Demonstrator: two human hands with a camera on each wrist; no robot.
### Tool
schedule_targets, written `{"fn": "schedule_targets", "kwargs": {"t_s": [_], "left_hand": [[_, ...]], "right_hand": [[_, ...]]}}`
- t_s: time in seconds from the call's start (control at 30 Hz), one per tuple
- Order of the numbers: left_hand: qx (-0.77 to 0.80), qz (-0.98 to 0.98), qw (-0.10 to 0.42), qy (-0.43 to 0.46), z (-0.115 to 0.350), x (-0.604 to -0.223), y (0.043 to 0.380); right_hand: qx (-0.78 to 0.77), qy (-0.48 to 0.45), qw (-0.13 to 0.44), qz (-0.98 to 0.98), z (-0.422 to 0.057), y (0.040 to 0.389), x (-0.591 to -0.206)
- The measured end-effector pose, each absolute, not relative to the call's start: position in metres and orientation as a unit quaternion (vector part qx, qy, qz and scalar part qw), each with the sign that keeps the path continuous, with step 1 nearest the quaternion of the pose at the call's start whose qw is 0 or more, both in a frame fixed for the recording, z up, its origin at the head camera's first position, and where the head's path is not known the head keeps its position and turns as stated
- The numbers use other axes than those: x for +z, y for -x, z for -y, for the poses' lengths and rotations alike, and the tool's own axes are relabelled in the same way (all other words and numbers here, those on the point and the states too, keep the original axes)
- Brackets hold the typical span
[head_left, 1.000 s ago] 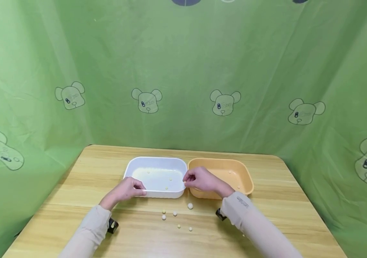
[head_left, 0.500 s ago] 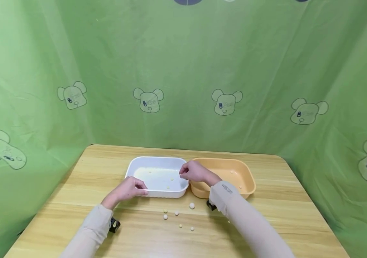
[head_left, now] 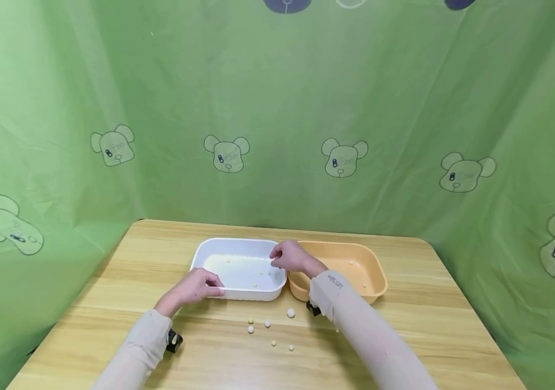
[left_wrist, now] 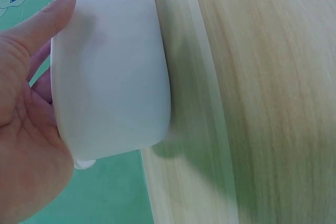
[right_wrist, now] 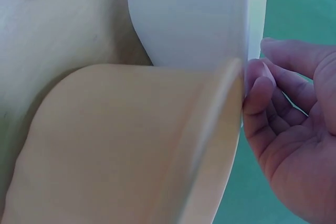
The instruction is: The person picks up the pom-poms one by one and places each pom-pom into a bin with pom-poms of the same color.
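Note:
The left hand (head_left: 196, 286) grips the near rim of the white plastic tray (head_left: 253, 293), thumb outside and fingers over the inside. In the left wrist view, the thumb lies along the tray's outer wall (left_wrist: 113, 66). Over the right end of that tray hovers the right hand (head_left: 291, 256), its thumb and index fingertips apart and the other fingers loosely curled (right_wrist: 260, 95). A small pale ball (head_left: 269, 274) lies in the tray just below those fingertips. Several small yellowish balls (head_left: 261, 273) are also in it.
An orange tray (head_left: 377, 284) stands against the white one's right side, with small pale balls (head_left: 364, 285) inside. On the wooden table (head_left: 228, 357) before the trays lie several white and yellow balls, the largest a white ball (head_left: 291, 313). A green curtain (head_left: 277, 195) surrounds the table.
The right hand has moved left and up from between the trays to over the white tray. Its fingertips have parted, letting go of a small ball. The left hand keeps its grip.

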State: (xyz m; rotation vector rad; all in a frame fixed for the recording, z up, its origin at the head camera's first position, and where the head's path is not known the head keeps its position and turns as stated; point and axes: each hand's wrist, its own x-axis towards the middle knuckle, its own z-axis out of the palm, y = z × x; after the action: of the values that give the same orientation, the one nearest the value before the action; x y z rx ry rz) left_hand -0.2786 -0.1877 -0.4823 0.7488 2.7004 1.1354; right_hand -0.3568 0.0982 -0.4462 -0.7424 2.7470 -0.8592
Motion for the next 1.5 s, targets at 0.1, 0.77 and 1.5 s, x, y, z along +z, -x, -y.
{"fn": "schedule_targets", "kwargs": {"t_s": [0.1, 0.77, 1.5], "left_hand": [[0.376, -0.892, 0.061, -0.245, 0.188, -0.483, 0.278], [0.373, -0.893, 0.068, -0.241, 0.188, -0.481, 0.279], [0.387, -0.888, 0.069, -0.238, 0.187, -0.482, 0.278]], "right_hand": [[-0.282, 0.257, 0.077, -0.921, -0.101, 0.355, -0.448], [-0.290, 0.378, 0.085, -0.875, -0.123, 0.269, -0.441], [-0.230, 0.451, 0.130, -0.852, -0.120, 0.225, -0.490]]}}
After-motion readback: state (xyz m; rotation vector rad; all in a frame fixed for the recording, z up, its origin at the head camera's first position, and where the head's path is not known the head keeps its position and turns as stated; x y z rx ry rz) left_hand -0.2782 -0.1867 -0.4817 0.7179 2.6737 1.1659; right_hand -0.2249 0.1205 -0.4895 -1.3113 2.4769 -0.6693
